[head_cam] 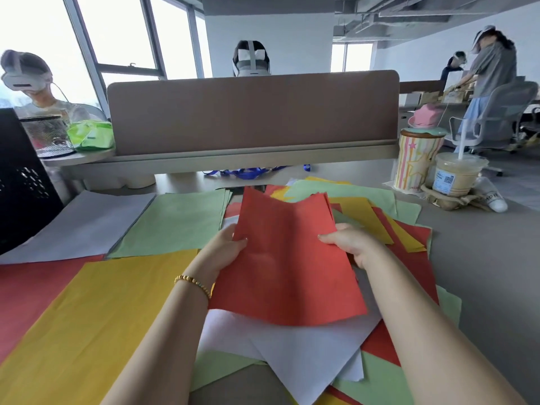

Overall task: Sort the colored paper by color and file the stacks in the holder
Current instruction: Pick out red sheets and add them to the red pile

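Both hands up w/ red sheets (287,258) over the mixed pile (388,229): left hand (226,249) pinches the left edge, right hand (349,244) pinches the right edge. Sorting approx. halfway, judging by layout: sorted stacks on the desk (482,258) at left — white (79,226), green (172,223), yellow (96,311), red (26,290). Mixed pile still has red, yellow, green, white sheets. Black holder (20,182) far left; can't tell if anything's filed yet, so filing likely all left.

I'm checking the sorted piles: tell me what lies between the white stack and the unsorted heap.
In the head view, the green stack lies between them.
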### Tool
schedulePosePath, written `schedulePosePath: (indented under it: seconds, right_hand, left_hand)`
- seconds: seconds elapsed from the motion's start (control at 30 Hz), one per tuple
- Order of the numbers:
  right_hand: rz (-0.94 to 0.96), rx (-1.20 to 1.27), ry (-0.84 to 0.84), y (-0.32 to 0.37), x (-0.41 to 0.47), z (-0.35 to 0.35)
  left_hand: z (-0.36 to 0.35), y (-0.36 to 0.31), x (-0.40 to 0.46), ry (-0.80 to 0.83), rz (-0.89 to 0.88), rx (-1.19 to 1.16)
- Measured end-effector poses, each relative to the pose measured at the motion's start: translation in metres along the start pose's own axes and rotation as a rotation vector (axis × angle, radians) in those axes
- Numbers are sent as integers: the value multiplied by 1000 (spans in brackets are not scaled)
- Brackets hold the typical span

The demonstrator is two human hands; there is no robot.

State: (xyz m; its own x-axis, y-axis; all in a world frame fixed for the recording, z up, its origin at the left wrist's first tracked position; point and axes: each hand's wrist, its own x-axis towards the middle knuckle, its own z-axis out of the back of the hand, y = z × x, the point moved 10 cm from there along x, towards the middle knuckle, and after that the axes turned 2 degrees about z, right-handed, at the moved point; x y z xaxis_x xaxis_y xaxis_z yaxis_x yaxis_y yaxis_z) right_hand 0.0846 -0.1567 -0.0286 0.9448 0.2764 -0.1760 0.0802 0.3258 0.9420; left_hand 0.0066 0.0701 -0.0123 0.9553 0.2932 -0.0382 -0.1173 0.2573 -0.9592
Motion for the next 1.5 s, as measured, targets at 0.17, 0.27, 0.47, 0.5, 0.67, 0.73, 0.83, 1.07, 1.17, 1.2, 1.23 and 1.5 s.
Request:
schedulePosePath:
  seconds: [0.17,0.27,0.47,0.5,0.67,0.73,0.83,1.07,1.17,1.2,1.23,1.5]
  right_hand:
    - [244,-11,-210,50,-18,4]
    - [480,67,-363,97,-55,17]
    - [602,221,-371,118,-104,22]
    - [592,213,-375,114,-108,22]
    - [581,87,-419,109,-125,16]
    - [601,47,-445,119,-135,15]
    - [610,61,-433,130,-146,8]
    - [426,40,-124,111,-128,-102]
    - [347,119,-62,108,-127,-167]
    - [333,114,-46,110,-128,-188]
    - [320,104,-32,111,-129,-210]
    - [232,12,232,105,-139,-373]
  left_hand:
    - [28,-60,-20,-192,-288,-148]
    - [40,-99,-39,-254,-439,-167]
    - [40,-104,-70,-277,-414,-361]
    - [33,-97,-73,-261,-378,-367]
    - [18,-85,-82,-254,-312,-237]
    - [30,-94,-86,-312,-315,-184]
    - [60,-104,-96,-396,-318,-109]
    - [165,-51,-128,-491,-120,60]
    - [209,-10,-146,-417,72,227]
    - [227,5,-152,-412,135,317]
    - [243,15,-159,-407,165,404]
    - [360,63,-210,-591,277,899]
